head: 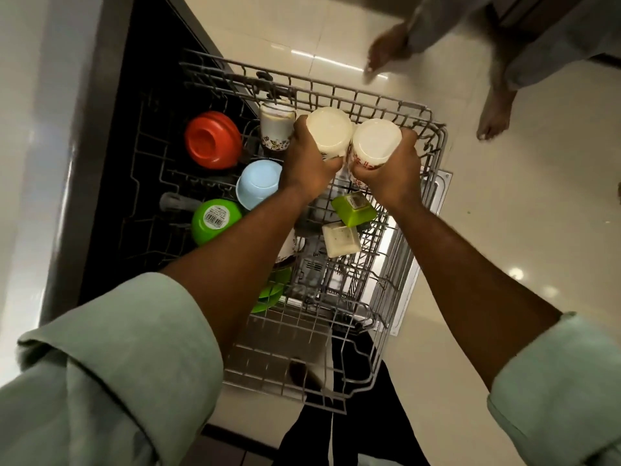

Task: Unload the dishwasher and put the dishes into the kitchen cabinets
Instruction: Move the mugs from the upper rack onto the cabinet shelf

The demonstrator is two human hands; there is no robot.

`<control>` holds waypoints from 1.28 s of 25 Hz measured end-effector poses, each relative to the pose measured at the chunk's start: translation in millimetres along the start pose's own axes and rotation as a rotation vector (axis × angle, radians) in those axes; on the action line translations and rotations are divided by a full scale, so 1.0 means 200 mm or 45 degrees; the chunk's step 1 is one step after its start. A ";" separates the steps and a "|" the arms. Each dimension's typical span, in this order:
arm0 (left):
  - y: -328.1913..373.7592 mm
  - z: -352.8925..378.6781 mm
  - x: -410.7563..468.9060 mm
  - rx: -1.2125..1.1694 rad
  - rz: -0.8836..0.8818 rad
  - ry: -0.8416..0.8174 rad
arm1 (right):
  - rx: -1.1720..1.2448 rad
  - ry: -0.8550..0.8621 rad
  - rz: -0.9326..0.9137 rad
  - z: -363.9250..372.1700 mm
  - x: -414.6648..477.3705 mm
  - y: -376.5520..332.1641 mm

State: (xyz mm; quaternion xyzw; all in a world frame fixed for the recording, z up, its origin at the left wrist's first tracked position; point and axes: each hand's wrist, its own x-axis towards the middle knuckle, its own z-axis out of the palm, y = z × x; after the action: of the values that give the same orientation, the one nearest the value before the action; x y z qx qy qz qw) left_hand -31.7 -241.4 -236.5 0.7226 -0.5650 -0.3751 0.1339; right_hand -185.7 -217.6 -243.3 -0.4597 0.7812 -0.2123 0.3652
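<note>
In the grey wire rack (336,95), pulled out over glossy pale floor (504,230) tiles, the left hand (305,163) gripped an upturned cream cup (329,131). The right hand (386,169) gripped a red-printed cup (376,137) touching it, at the rack's far side. A floral cup (276,124) stood just left of them. A round red bowl (212,140), blue bowl (258,183) and green bowl (215,220) lay upturned along the rack's left. A square green dish (354,205) and white dish (341,238) sat mid-rack. Another person's bare feet (494,116) stood beyond the rack.

Grey wire rack (339,95), glossy plastic bowls (212,140), shiny tiled floor (504,230)
</note>
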 end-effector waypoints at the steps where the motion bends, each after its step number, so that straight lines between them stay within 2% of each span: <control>1: -0.01 0.01 0.01 -0.012 0.004 0.018 | 0.012 0.015 -0.010 0.01 0.00 0.00; 8: -0.06 0.01 -0.08 -0.113 0.060 0.117 | 0.039 0.060 -0.060 -0.02 -0.08 -0.01; 15: -0.02 -0.13 -0.44 -0.266 0.052 0.273 | 0.129 0.105 -0.180 -0.15 -0.38 -0.09; 20: -0.02 -0.31 -0.91 -0.286 0.070 0.347 | 0.105 0.077 -0.272 -0.27 -0.80 -0.15; 28: -0.24 -0.63 -1.94 -0.328 0.031 0.603 | 0.115 0.013 -0.523 -0.43 -1.72 -0.27; 32: -0.41 -0.73 -2.51 -0.384 -0.021 0.832 | 0.088 -0.133 -0.734 -0.39 -2.20 -0.31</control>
State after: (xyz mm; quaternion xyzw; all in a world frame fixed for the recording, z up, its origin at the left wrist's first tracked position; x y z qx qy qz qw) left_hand 88.0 212.5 9.9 0.7810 -0.4249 -0.2043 0.4096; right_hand -74.0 136.7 13.4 -0.6603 0.5909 -0.3096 0.3450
